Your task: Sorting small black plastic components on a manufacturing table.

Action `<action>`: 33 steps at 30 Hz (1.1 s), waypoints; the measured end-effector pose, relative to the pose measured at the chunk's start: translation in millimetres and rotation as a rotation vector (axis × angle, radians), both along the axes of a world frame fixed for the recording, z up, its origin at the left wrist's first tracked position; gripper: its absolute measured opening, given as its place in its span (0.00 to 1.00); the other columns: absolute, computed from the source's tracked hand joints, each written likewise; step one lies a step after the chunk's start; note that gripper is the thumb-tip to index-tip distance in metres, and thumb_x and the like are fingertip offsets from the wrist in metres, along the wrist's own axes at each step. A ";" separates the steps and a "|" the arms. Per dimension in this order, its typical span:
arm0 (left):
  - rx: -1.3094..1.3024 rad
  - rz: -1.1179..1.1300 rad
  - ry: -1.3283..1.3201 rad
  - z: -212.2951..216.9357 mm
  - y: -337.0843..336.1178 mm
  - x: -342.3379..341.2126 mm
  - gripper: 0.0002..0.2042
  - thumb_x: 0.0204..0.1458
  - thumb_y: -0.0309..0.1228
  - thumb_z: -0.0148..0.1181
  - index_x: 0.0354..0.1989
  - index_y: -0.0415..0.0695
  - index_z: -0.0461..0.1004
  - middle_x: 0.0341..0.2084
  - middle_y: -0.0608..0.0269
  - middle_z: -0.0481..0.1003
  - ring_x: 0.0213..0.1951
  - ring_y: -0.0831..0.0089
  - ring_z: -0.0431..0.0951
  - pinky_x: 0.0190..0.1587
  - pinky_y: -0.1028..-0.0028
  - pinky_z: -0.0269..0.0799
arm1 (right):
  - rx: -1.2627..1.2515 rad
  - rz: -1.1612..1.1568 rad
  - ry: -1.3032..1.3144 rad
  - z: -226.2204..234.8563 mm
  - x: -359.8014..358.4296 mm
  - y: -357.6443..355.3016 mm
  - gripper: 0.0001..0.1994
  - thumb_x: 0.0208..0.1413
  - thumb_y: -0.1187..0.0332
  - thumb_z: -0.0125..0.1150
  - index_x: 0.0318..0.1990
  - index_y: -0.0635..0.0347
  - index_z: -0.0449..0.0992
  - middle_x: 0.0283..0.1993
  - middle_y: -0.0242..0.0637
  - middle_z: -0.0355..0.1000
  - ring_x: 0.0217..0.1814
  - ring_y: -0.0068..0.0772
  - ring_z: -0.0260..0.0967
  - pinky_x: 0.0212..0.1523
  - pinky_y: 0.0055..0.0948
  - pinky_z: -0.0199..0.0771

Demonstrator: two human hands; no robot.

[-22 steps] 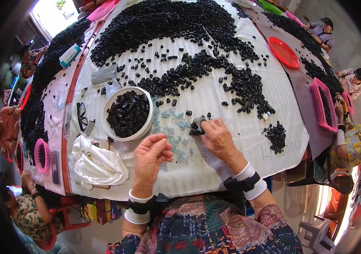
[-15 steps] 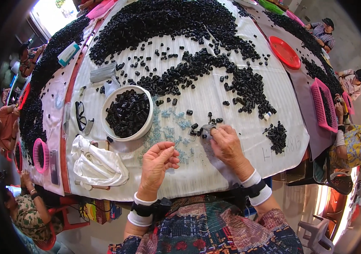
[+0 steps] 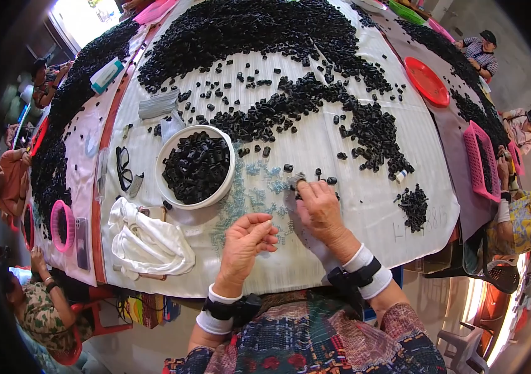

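Observation:
My left hand hovers over the near middle of the white cloth, thumb and index finger pressed together. Whatever it may pinch is too small to make out. To its right, my right hand reaches forward with curled fingers, and a small grey piece shows at its fingertips. Loose black cylindrical caps lie around those fingers, some partly hidden by the hand. Small clear-blue pieces are spread on the cloth between both hands and the white bowl, which is full of black caps.
Heaped black parts cover the far table. A small pile of thin black parts lies at right. Eyeglasses, a white cloth bundle and grey strips lie left. Other people sit along both sides, near pink baskets.
My right hand has moved slightly left with the grey piece at its fingertips. My left hand keeps its pinch, a little further right in view. The whole view has shifted slightly.

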State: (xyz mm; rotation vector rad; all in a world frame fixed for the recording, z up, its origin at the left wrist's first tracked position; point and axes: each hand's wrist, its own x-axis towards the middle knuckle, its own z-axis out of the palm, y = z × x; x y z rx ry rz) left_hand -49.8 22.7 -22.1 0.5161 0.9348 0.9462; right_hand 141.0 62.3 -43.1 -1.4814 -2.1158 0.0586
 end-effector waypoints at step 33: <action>0.044 0.024 -0.021 15.3 -14.2 15.4 0.08 0.53 0.25 0.55 0.41 0.38 0.70 0.32 0.56 0.76 0.28 0.74 0.77 0.31 0.78 0.76 | 0.011 0.100 0.123 3.3 30.0 -59.4 0.15 0.39 0.78 0.57 0.39 0.63 0.69 0.31 0.40 0.67 0.37 0.42 0.64 0.38 0.35 0.65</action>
